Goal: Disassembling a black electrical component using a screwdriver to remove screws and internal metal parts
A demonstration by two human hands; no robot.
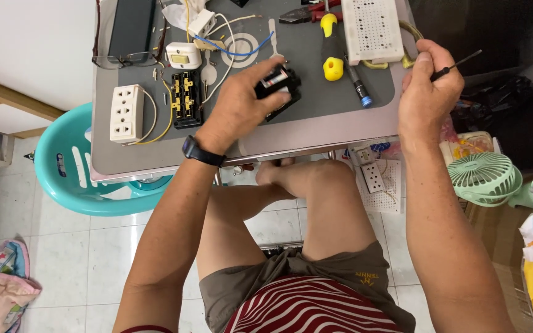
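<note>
My left hand (239, 106) grips a small black electrical part (280, 86) with a red-and-white label, holding it just above the grey table (316, 126). A dark watch (203, 152) sits on that wrist. At the table's right edge, my right hand (430, 92) pinches a thin black probe-like tool (459, 64) that points up and to the right. Between the hands lies a yellow-and-black screwdriver (334, 58).
On the table are a white triple socket (126, 113) with yellow wires, an open black socket base (186, 98), a white switch (184, 56), a white perforated board (372, 28), pliers (306, 12) and glasses (124, 60). A turquoise chair (72, 176) stands left; a green fan (484, 179) right.
</note>
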